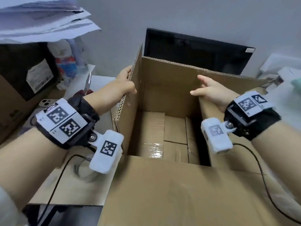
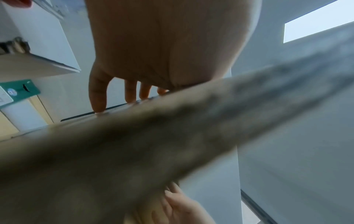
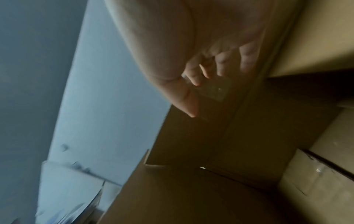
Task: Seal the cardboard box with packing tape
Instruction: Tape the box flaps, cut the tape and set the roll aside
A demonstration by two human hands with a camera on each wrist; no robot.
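Observation:
A brown cardboard box [image 1: 162,193] stands in front of me with all its flaps raised. My left hand [image 1: 126,82] pinches the upright left flap [image 1: 130,119] near its top, thumb inside and fingers outside. In the left wrist view its fingers [image 2: 97,97] lie along the blurred flap edge [image 2: 172,128]. My right hand [image 1: 206,90] holds the top of the right flap [image 1: 216,152], with the thumb and forefinger pointing inward. In the right wrist view its fingers [image 3: 247,60] curl against the cardboard. A clear ring that looks like a tape roll [image 1: 84,168] lies left of the box.
Smaller taped cartons [image 1: 174,136] fill the bottom of the box. Scissors [image 1: 88,85] and a phone [image 1: 45,102] lie to the left beside another carton [image 1: 24,75]. A dark monitor [image 1: 195,51] stands behind the box. Loose papers [image 1: 40,18] hang at the top left.

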